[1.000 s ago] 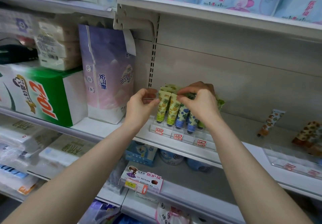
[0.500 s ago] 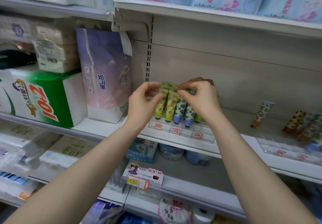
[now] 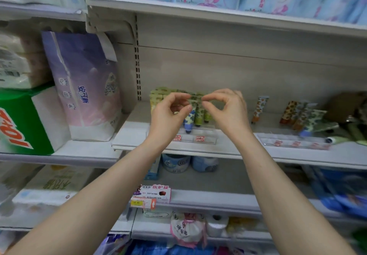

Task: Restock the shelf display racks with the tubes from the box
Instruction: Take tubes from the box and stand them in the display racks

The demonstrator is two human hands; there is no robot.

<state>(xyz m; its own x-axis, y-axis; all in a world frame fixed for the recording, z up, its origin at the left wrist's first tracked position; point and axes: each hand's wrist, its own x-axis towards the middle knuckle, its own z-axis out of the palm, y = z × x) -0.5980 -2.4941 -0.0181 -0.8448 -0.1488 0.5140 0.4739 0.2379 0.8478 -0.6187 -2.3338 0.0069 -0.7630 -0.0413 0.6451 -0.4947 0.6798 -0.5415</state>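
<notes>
Your clear plastic rack point(image 3: 206, 138) sits at the front of the shelf point(image 3: 129, 135). It holds soft printed tubes point(image 3: 188, 118) upright, caps down and flat crimped ends up: yellow-green at its left, one blue and some olive in the middle. Your left hand point(image 3: 168, 113) and right hand point(image 3: 226, 109) both have thumb and forefinger closed narrowly, pinching the crimped tops of the middle tubes. A second rack point(image 3: 294, 142) further right holds leaning tubes, too blurred to count.
</notes>
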